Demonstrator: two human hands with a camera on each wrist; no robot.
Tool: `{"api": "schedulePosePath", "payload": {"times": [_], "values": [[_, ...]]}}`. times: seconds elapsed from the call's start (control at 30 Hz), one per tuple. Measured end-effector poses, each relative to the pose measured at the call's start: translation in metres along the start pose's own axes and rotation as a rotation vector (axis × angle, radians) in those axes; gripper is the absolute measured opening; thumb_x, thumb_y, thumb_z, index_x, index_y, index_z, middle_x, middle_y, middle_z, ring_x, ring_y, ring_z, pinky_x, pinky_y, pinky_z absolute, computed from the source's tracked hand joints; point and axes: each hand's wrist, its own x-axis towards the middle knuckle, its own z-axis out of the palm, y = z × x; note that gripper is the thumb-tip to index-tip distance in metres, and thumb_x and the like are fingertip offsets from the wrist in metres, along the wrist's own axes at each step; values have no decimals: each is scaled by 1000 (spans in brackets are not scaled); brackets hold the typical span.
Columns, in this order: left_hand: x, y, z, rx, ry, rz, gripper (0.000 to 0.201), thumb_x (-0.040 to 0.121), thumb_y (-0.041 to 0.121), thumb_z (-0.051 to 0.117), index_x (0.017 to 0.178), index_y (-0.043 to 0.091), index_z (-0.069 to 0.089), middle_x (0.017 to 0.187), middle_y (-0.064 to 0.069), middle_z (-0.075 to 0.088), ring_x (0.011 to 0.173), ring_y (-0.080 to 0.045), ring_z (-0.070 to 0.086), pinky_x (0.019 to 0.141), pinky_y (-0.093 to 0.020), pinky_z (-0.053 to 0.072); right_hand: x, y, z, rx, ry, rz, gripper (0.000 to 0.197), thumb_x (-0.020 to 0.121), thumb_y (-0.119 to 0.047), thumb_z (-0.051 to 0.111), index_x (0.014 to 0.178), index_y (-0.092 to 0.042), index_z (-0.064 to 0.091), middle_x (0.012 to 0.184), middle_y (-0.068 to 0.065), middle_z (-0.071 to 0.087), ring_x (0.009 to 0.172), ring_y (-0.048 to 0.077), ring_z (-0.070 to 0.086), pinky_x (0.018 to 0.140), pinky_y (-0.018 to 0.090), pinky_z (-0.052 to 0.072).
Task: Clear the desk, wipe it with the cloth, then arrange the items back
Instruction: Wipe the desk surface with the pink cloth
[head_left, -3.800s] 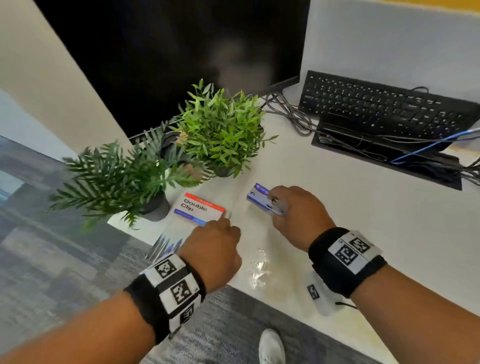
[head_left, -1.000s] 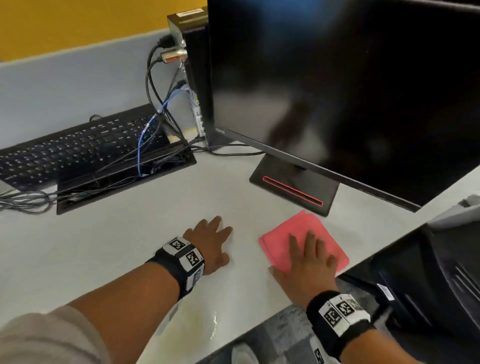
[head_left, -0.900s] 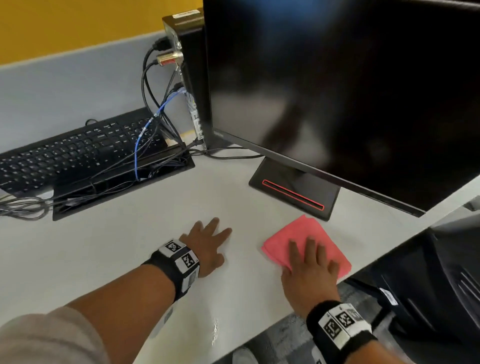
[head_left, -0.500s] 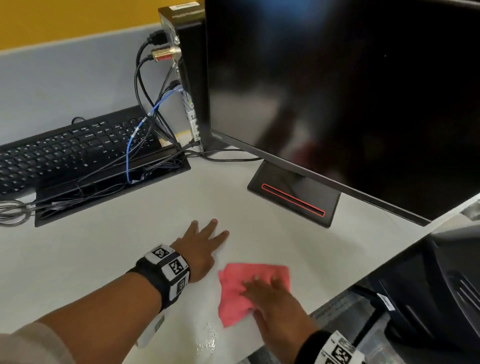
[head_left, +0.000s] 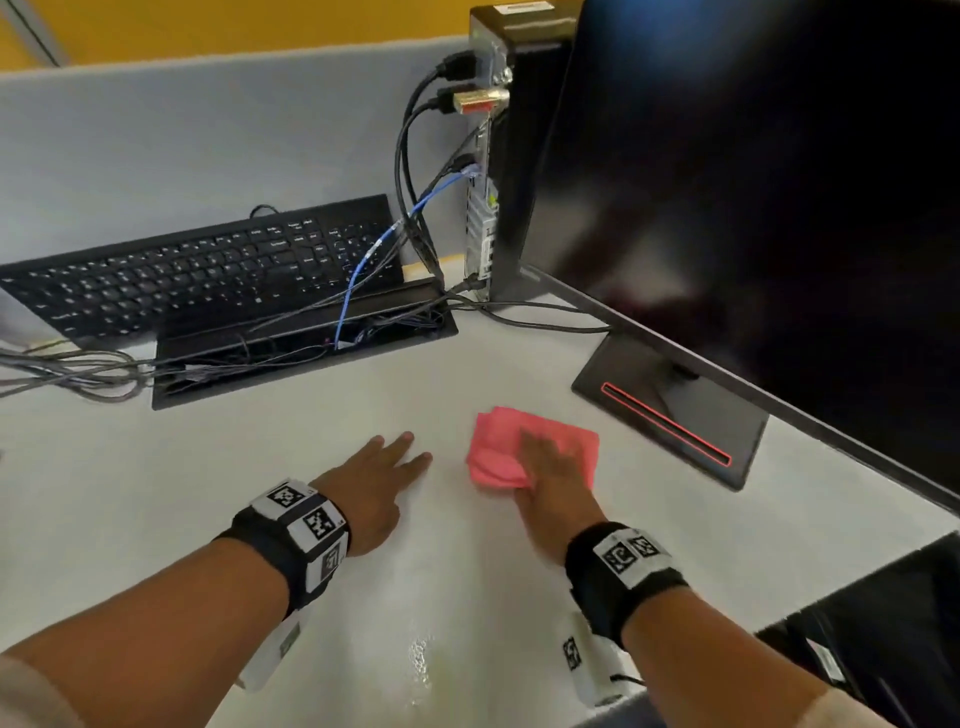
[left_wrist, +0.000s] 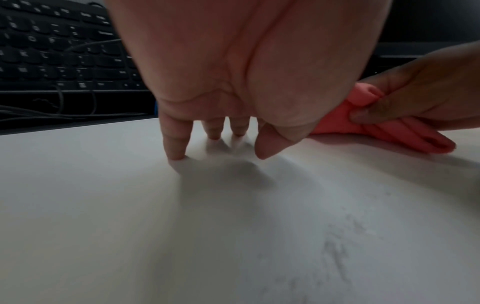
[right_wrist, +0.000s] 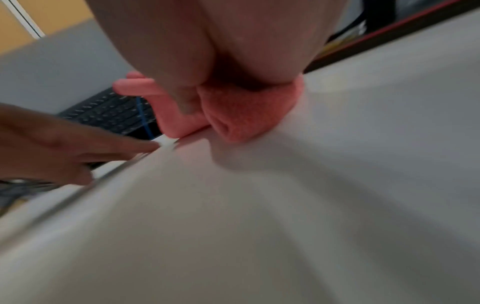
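Observation:
A folded pink cloth (head_left: 498, 457) lies on the white desk (head_left: 234, 467), between my hands and the monitor stand. My right hand (head_left: 550, 478) presses down on it with the fingers laid over the top. In the left wrist view the thumb of that right hand (left_wrist: 415, 92) pinches a fold of the cloth (left_wrist: 389, 131). The right wrist view shows the cloth (right_wrist: 246, 115) bunched under my palm. My left hand (head_left: 379, 478) rests flat on the desk just left of the cloth, fingers straight, holding nothing.
A black monitor (head_left: 753, 182) on a dark stand base (head_left: 670, 410) stands at the right. Behind are a small computer (head_left: 498, 156) with cables, a black keyboard (head_left: 197, 275) and an open cable tray (head_left: 301, 348). A wet sheen (head_left: 421, 660) marks the front edge.
My right hand has swept the pink cloth from near the front edge back out toward the monitor stand. The left hand has stayed flat in place.

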Motion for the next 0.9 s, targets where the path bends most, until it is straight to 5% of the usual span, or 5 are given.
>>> {"api": "schedulePosePath", "payload": {"times": [0.13,0.3,0.53,0.73,0.9], "values": [[-8,-13,-1,25,39,4,72,93,12,36,153,24,-2,162,2,-12,150,-25,-5,121,-40,18,-34,-26,42,-223,-330,-352,52,93,-23,36,144,-13,35,146,10,40,138,26,32,121,47,10],[-15,-17,0,-56,30,-49,76,91,6,36,153,24,-5,160,8,-18,149,-18,-10,121,-43,17,-99,-13,2,-79,-631,-428,32,90,-17,52,116,2,51,115,11,57,110,16,52,102,24,32],[-10,-16,2,-115,18,-83,81,88,1,35,152,29,-6,158,13,-21,148,-15,-15,120,-50,15,-52,-23,-113,591,-288,209,42,92,-40,56,81,-3,73,83,22,74,77,28,74,80,31,57],[-11,-19,2,-125,8,-68,80,89,0,36,153,26,-6,159,12,-20,149,-16,-13,120,-49,15,55,-39,-69,243,-97,230,29,82,-61,56,83,-32,55,78,6,58,65,21,55,62,37,54],[-13,-25,-3,-182,171,-46,79,88,0,43,153,14,2,163,-4,1,149,-20,11,121,-32,16,15,-74,18,-42,-400,-107,51,93,-17,48,144,-15,41,154,6,32,143,21,27,114,21,20]]}}
